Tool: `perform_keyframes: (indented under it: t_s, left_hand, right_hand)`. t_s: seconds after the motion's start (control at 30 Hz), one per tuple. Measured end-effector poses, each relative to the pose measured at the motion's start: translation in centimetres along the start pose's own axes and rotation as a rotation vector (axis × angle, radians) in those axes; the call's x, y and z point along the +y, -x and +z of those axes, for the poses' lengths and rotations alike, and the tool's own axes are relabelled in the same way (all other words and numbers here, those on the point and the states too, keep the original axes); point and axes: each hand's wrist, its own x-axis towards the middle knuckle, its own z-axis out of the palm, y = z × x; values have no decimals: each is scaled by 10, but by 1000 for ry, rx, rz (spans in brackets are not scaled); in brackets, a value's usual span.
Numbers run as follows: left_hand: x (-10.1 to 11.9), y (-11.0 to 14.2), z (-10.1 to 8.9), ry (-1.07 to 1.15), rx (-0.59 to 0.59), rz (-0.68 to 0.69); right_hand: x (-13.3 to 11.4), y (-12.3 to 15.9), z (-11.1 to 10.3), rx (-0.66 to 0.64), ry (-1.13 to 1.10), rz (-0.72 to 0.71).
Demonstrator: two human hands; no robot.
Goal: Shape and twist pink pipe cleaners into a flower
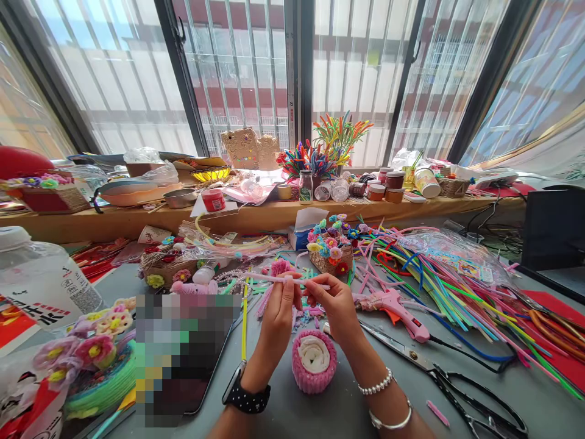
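My left hand (281, 308) and my right hand (334, 303) are raised over the table, close together, fingers pinched. Between them runs a pale pink pipe cleaner (265, 277), held roughly level, its free end sticking out to the left. Both hands are closed on it. Just below them stands a small round pink pot (314, 378) made of fuzzy stems, with a rolled white filling (315, 353) inside. Beyond my fingers, short cut bits of pipe cleaner (306, 317) lie scattered. A pink glue gun (395, 310) rests right of my right hand.
Large black-handled scissors (425, 360) lie at the right, near a heap of coloured pipe cleaners (439, 286). A phone (205, 366) is at the left, beside a green flowered basket (103, 378). A flower-filled box (333, 256) stands behind. Jars line the wooden sill (274, 216).
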Motion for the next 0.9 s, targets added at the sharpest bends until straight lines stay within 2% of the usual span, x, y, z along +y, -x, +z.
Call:
perform_keyframes:
  t_s: [0.17,0.3,0.43,0.6,0.9]
  left_hand:
    - [-7,0,-2,-98,97,-18]
    - [-7,2,-4,-257,125,10]
    - [-6,1,-4,-459,160,67]
    - [-8,1,-2,-530,142,112]
    - [-6,2,0,-521,53,122]
  right_hand:
    - [-2,0,0,-43,28,23]
    - [-1,-1,-1,-42,38,36]
    - [-1,-1,-2,-31,-111,69]
    - [0,-2,-2,-6,-309,119]
    - [1,-2,-2,-22,-160,70]
